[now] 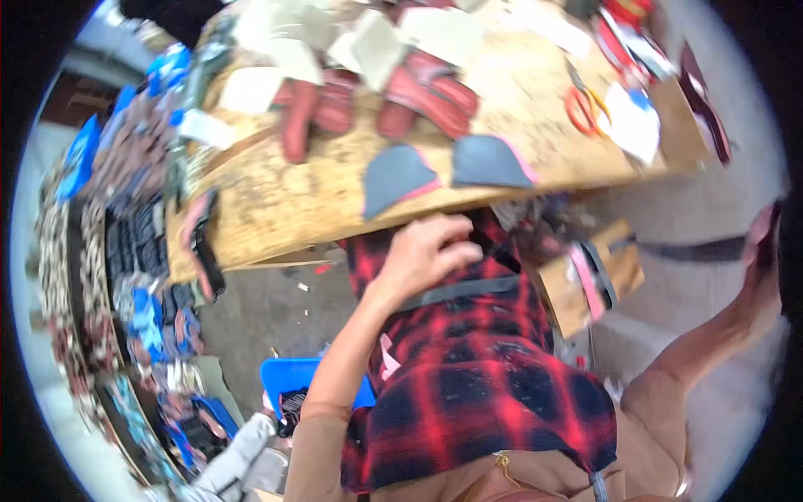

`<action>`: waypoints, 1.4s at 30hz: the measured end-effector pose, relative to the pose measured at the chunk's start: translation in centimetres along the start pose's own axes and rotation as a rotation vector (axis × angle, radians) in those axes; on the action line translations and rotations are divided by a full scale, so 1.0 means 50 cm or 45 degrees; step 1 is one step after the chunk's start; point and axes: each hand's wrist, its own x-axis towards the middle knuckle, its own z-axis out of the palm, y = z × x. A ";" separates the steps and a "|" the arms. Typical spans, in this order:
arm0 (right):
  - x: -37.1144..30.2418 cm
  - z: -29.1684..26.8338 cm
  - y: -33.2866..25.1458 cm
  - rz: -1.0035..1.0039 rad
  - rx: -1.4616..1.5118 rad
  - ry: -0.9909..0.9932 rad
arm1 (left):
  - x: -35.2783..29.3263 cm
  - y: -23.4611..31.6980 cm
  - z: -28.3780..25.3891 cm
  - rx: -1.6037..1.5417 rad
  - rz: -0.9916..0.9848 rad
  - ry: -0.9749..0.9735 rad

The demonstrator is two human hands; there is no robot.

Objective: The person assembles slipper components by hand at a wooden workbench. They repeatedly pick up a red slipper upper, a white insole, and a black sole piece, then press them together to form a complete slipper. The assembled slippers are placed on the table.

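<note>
My left hand [431, 255] is in front of the plaid apron [493, 385], just below the table's near edge, its fingers curled. A dark patch lies by its fingertips; whether the hand holds it is unclear. My right hand [764, 234] is stretched far out at the right edge, blurred, its fingers hard to make out. A dark band [694, 249] runs toward it; I cannot tell whether that is a strip or a shadow. Two dark grey curved pieces with pink edges, a left one [399, 180] and a right one [489, 161], lie at the table's near edge.
On the wooden table [276, 209] lie red strap pieces [431, 96], pale sheets [288, 63] and orange-handled scissors [581, 109]. A cardboard box [682, 125] stands at the right. Below are a wooden board [565, 293] and a blue bin [280, 372]. Stacked pieces [134, 151] fill the left.
</note>
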 end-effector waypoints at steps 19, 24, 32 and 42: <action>-0.155 0.599 0.070 1.067 1.057 -0.613 | 0.208 -0.252 -0.398 0.756 -0.258 0.941; -0.173 0.611 0.085 1.130 1.035 -0.512 | 0.156 -0.255 -0.372 0.843 -0.016 1.037; -0.201 0.604 0.118 1.044 0.860 -0.439 | -0.044 -0.064 -0.228 -0.409 -0.236 1.386; -0.266 0.609 0.106 0.824 0.654 -0.604 | -0.067 -0.240 -0.329 0.448 -0.601 0.928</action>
